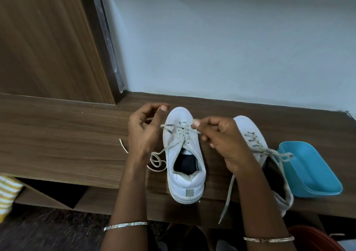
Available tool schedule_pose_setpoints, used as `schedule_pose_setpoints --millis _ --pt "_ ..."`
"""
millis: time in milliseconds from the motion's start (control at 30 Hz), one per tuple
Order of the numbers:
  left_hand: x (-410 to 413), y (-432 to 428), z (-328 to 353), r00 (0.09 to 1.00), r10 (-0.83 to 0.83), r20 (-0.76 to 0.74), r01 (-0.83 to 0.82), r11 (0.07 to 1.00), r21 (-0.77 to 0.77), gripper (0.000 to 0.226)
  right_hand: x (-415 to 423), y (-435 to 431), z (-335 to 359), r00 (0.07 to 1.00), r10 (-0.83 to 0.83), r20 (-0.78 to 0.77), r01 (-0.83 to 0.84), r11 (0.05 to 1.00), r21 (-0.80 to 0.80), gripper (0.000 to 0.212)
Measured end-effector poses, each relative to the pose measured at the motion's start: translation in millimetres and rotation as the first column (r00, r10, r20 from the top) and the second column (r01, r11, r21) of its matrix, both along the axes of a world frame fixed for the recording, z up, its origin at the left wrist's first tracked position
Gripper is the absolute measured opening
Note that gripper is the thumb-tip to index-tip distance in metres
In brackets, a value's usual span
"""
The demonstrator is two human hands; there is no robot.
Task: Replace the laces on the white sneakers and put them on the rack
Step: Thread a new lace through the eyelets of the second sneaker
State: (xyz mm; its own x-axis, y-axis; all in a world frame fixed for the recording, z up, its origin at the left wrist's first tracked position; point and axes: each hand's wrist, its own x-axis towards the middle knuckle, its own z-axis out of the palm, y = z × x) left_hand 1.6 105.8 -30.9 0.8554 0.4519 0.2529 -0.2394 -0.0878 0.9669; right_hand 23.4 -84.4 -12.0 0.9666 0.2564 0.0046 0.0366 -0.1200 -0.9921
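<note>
**Operator:** How many sneakers are on the surface?

**Guide:** Two. Both white sneakers rest on the wooden top point(57, 135), toes toward the wall. The centre sneaker point(185, 181) stands between your hands. The second sneaker point(248, 129) lies just right of it, partly hidden by your right hand point(221, 141). One of its lace ends hangs over the front edge.

**Operator:** What are my hands doing?

**Guide:** Your right hand pinches one strand of the centre lace point(179, 133) between thumb and forefinger, near the toe-end eyelets. Your left hand point(144, 133) has its fingers curled, thumb tip meeting a fingertip beside the toe. Whether it grips the lace cannot be determined. One slack loop lies on the wood, left of the sneaker.

**Operator:** What else is there?

**Guide:** One blue tray point(312, 173), just right of the second sneaker. Two bangles point(125, 225), one on each wrist.
</note>
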Motion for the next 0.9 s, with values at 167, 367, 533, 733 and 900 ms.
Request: schedule_pose_setpoints --millis 167,367,533,733,900 --pt "-2 -17 17 0.932 -0.359 0.037 0.354 0.929 0.105 0.022 -3 28 0 0.985 0.032 0.167 -0.019 0.996 -0.084 0.027" --pt "-1 -16 9 0.916 -0.395 -0.067 0.400 0.890 0.217 0.032 -1 19 1 0.986 0.035 0.161 -0.023 0.997 -0.075 0.011" --pt "-4 7 3 0.905 -0.363 -0.221 0.407 0.891 0.203 0.012 4 -9 3 0.987 0.147 0.060 -0.141 0.986 -0.093 0.011" --pt "-6 19 0 0.870 -0.407 -0.279 0.466 0.864 0.192 0.023 1 -2 -1 0.998 0.041 0.050 -0.038 0.998 -0.053 0.012" --pt "-5 17 2 0.889 -0.411 -0.202 0.442 0.884 0.152 0.014 -2 10 1 0.996 -0.055 0.065 0.053 0.998 0.037 0.025"
